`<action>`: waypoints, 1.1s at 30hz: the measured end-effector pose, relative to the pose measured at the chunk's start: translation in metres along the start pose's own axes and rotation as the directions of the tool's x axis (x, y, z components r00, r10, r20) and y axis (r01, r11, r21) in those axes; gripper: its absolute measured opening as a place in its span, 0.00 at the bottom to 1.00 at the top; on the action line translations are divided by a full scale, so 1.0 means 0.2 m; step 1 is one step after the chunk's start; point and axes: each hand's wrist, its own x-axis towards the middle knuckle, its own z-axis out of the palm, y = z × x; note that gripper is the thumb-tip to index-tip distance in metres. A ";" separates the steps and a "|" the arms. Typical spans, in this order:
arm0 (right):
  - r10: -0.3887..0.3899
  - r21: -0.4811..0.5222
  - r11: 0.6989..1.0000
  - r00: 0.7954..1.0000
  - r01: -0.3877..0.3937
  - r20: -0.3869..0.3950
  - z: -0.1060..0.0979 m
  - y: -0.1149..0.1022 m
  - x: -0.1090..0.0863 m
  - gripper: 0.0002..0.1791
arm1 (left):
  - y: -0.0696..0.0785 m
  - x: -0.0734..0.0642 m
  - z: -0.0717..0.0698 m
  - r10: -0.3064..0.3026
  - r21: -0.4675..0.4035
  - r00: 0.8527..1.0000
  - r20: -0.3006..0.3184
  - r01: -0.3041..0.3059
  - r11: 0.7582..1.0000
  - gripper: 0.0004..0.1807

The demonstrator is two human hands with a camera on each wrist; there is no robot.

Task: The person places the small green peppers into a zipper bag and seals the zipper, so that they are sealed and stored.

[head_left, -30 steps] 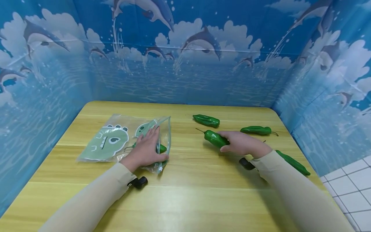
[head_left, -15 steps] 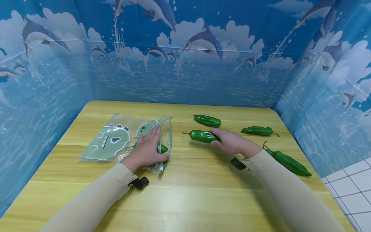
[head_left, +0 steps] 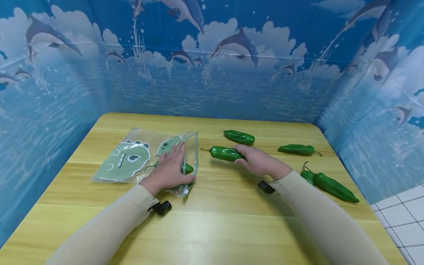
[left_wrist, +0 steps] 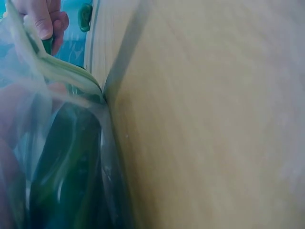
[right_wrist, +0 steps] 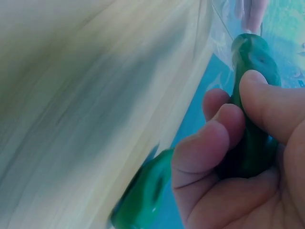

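Observation:
My left hand (head_left: 168, 167) rests on a clear zip bag (head_left: 150, 135) printed with green cartoon faces. Its fingers are spread straight over the plastic beside the bag's raised mouth, which faces right. Inside lies a green pepper (head_left: 188, 169), partly hidden by that hand; the left wrist view shows it through the film. My right hand (head_left: 256, 160) grips the blunt end of another green pepper (head_left: 222, 153), stem pointing left towards the bag mouth, a short gap away. In the right wrist view, thumb and curled fingers wrap around this pepper (right_wrist: 252, 138).
Behind the held pepper lies a green pepper (head_left: 239, 137). Further right are another pepper (head_left: 296, 149), a long one (head_left: 335, 187) and one partly hidden (head_left: 308, 176) by the right sleeve. All lie on a wooden table (head_left: 212, 228), with a dolphin-print curtain (head_left: 212, 92) around it.
My right hand has carried the pepper leftwards towards the bag mouth, its stem swinging to point nearly straight left. My left hand stays on the bag.

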 end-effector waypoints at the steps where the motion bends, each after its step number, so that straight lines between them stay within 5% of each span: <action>1: -0.006 0.002 1.000 1.000 0.006 -0.001 0.00 -0.01 0.01 0.23 | 0.00 0.00 0.00 -0.001 -0.001 1.000 -0.001 0.001 1.000 0.71; 33: -0.078 -0.049 0.996 0.997 0.079 0.015 0.19 -0.18 0.23 0.22 | 0.01 -0.01 0.01 0.006 -0.001 1.000 -0.019 -0.006 1.000 0.73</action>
